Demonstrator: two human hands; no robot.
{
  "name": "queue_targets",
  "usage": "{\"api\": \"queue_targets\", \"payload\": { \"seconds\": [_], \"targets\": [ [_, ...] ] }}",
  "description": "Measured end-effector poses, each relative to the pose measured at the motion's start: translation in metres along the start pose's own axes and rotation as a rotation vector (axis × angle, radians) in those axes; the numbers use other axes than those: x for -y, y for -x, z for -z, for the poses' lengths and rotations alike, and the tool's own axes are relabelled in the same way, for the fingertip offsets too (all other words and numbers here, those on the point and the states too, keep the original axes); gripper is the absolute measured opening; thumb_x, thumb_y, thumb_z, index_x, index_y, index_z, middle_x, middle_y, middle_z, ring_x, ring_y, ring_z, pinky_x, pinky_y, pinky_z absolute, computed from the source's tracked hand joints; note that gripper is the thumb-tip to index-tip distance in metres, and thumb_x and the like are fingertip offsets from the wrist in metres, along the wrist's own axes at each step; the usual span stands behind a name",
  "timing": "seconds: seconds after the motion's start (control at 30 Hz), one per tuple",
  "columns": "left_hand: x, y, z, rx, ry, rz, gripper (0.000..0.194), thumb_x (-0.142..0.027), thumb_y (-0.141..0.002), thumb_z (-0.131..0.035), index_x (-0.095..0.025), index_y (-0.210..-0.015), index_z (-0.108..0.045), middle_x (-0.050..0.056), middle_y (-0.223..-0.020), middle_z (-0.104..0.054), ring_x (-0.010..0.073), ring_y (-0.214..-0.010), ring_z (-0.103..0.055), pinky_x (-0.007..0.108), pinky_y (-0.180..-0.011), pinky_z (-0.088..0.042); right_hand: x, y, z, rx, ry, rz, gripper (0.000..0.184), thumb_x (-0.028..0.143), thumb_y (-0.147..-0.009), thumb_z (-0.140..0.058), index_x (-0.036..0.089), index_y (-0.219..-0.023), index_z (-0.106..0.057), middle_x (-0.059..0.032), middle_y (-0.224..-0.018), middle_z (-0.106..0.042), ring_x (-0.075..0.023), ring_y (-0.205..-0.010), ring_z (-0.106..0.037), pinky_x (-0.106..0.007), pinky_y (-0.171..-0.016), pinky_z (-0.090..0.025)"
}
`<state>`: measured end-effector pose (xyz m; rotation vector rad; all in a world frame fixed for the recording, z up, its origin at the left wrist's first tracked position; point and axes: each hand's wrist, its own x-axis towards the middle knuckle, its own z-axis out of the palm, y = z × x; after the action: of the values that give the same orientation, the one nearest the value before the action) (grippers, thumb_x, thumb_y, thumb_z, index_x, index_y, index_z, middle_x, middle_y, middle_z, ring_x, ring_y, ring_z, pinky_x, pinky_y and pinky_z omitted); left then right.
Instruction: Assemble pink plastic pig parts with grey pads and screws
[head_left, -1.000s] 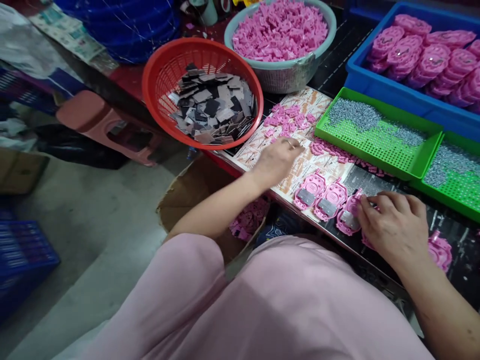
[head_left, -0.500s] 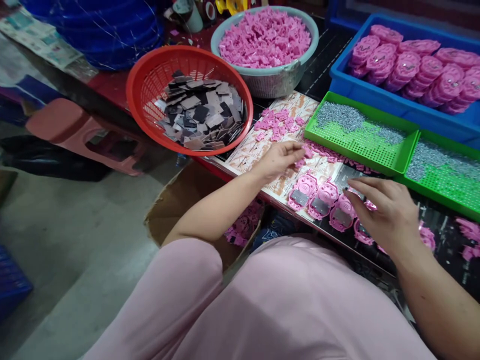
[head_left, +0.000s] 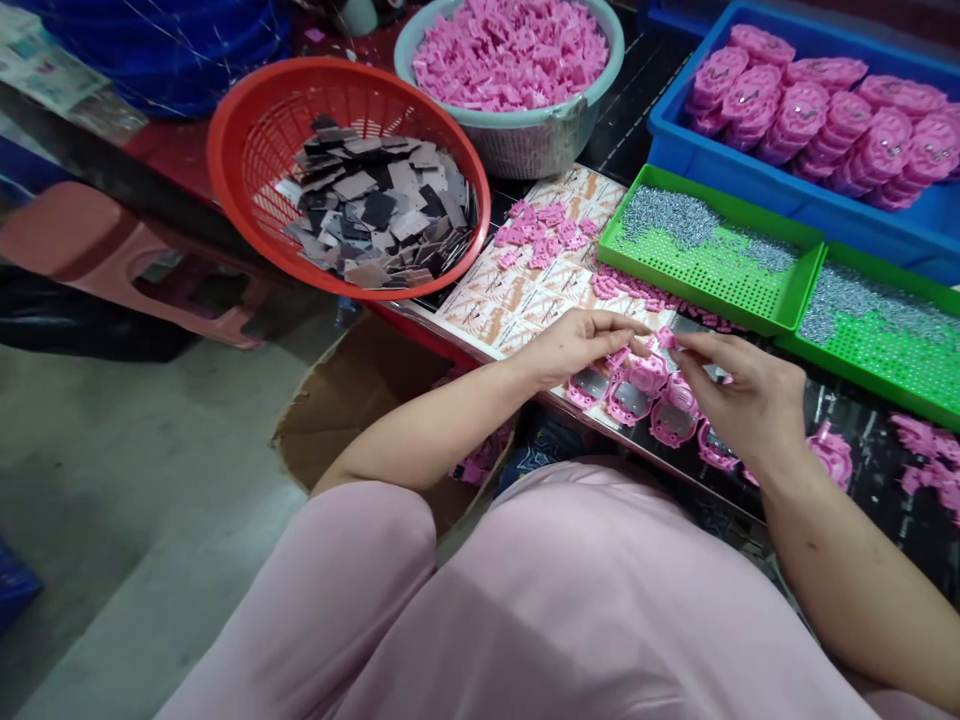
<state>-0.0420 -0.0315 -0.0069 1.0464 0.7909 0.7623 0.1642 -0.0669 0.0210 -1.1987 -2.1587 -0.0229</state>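
My left hand (head_left: 589, 345) is closed in a pinch over the row of pink plastic casings (head_left: 675, 410), with pink showing under its fingers. Close by, my right hand (head_left: 739, 385) has its thumb and forefinger closed on a small pink plastic piece (head_left: 664, 340), which lies between the two hands. Several casings line the table's front edge, with grey plates set in them; the right hand hides some of them. A loose cluster of small pink pieces (head_left: 544, 235) lies beyond my left hand.
Flat grey plates fill a red basket (head_left: 225, 190) at the left. Behind it stands a pale basin (head_left: 517, 120) of pink parts. Green trays (head_left: 787, 320) hold small metal screws, and a blue crate (head_left: 750, 190) holds stacked pink casings. A cardboard box (head_left: 315, 420) stands below the table edge.
My left hand has moved right from beside the loose pink pieces to the casings. My right hand's fingers, apart before, now pinch a small pink piece. The view has shifted slightly.
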Motion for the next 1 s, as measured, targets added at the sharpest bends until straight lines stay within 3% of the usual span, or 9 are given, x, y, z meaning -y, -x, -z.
{"api": "queue_targets", "payload": {
  "seconds": [0.17, 0.27, 0.47, 0.57, 0.63, 0.73, 0.8, 0.87, 1.0],
  "targets": [
    [-0.004, 0.007, -0.008, 0.024, -0.188, 0.041, 0.027, -0.028, -0.090, -0.059, -0.009, -0.107, -0.067, -0.004, -0.065, -0.060, 0.0019, -0.043, -0.042, 0.016, -0.044, -0.033, 0.009, -0.001, -0.003, -0.020, -0.178, -0.177, 0.027, 0.023, -0.084, -0.067, 0.020, -0.110, -0.067, -0.0030, -0.088, -0.069, -0.0127, -0.071, -0.066, -0.026, -0.067, -0.055],
    [-0.008, 0.011, -0.021, 0.063, -0.233, -0.015, 0.022, -0.032, -0.089, -0.061, -0.011, -0.087, -0.066, -0.007, -0.056, -0.051, 0.0029, -0.047, -0.044, 0.016, -0.047, -0.034, 0.014, -0.002, -0.003, -0.006, -0.215, -0.200, 0.028, 0.024, -0.084, -0.066, 0.021, -0.112, -0.066, -0.0027, -0.086, -0.067, -0.0132, -0.072, -0.065, -0.027, -0.067, -0.054],
    [-0.003, 0.012, -0.023, 0.089, -0.107, 0.037, 0.053, -0.067, -0.078, -0.061, -0.016, -0.070, -0.052, -0.008, -0.050, -0.043, 0.0030, -0.040, -0.036, 0.017, -0.039, -0.027, 0.015, 0.009, 0.004, 0.049, 0.048, 0.070, 0.032, 0.021, -0.084, -0.066, 0.016, -0.116, -0.063, -0.0105, -0.095, -0.067, -0.0208, -0.084, -0.064, -0.035, -0.073, -0.052],
    [-0.003, 0.014, -0.016, 0.186, -0.224, 0.042, 0.058, -0.072, -0.077, -0.059, -0.015, -0.068, -0.050, -0.006, -0.052, -0.044, 0.0039, -0.043, -0.039, 0.017, -0.042, -0.030, 0.012, 0.012, 0.015, 0.132, 0.046, 0.211, 0.043, 0.015, -0.083, -0.066, 0.013, -0.125, -0.057, -0.0179, -0.119, -0.063, -0.0263, -0.106, -0.061, -0.040, -0.086, -0.052],
    [-0.003, 0.016, -0.013, 0.269, -0.292, 0.043, 0.058, -0.072, -0.079, -0.056, -0.015, -0.067, -0.050, -0.006, -0.053, -0.044, 0.0040, -0.045, -0.040, 0.017, -0.044, -0.030, 0.011, 0.012, 0.022, 0.210, -0.034, 0.276, 0.046, 0.010, -0.084, -0.064, 0.014, -0.129, -0.054, -0.0162, -0.126, -0.061, -0.0228, -0.114, -0.060, -0.036, -0.095, -0.050],
    [-0.003, 0.019, -0.011, 0.326, -0.297, 0.049, 0.057, -0.070, -0.082, -0.053, -0.015, -0.066, -0.050, -0.006, -0.052, -0.043, 0.0039, -0.045, -0.037, 0.017, -0.044, -0.028, 0.013, 0.012, 0.027, 0.268, -0.141, 0.280, 0.038, 0.009, -0.085, -0.064, 0.016, -0.122, -0.057, -0.0059, -0.109, -0.071, -0.0116, -0.096, -0.067, -0.022, -0.089, -0.051],
    [-0.002, 0.021, -0.009, 0.301, -0.308, 0.039, 0.056, -0.068, -0.086, -0.049, -0.015, -0.067, -0.052, -0.006, -0.051, -0.042, 0.0044, -0.044, -0.037, 0.018, -0.045, -0.029, 0.012, 0.014, 0.025, 0.234, -0.150, 0.221, 0.030, 0.013, -0.084, -0.066, 0.018, -0.114, -0.061, -0.0013, -0.098, -0.072, -0.0088, -0.085, -0.068, -0.019, -0.081, -0.052],
    [-0.002, 0.023, -0.004, 0.192, -0.402, -0.022, 0.052, -0.060, -0.092, -0.044, -0.013, -0.075, -0.059, -0.005, -0.055, -0.047, 0.0056, -0.047, -0.041, 0.019, -0.049, -0.033, 0.006, 0.017, 0.019, 0.173, -0.089, 0.132, 0.023, 0.016, -0.085, -0.067, 0.020, -0.107, -0.064, -0.0004, -0.094, -0.072, -0.0097, -0.081, -0.067, -0.021, -0.074, -0.051],
    [-0.002, 0.030, 0.002, -0.069, -0.957, -0.279, 0.033, -0.035, -0.098, -0.043, -0.015, -0.100, -0.069, 0.003, -0.079, -0.064, 0.0116, -0.071, -0.059, 0.024, -0.067, -0.044, -0.011, 0.023, 0.000, 0.079, 0.162, 0.024, 0.015, 0.025, -0.086, -0.066, 0.021, -0.099, -0.070, -0.0018, -0.090, -0.073, -0.0153, -0.079, -0.065, -0.028, -0.070, -0.048]
  ]
}}
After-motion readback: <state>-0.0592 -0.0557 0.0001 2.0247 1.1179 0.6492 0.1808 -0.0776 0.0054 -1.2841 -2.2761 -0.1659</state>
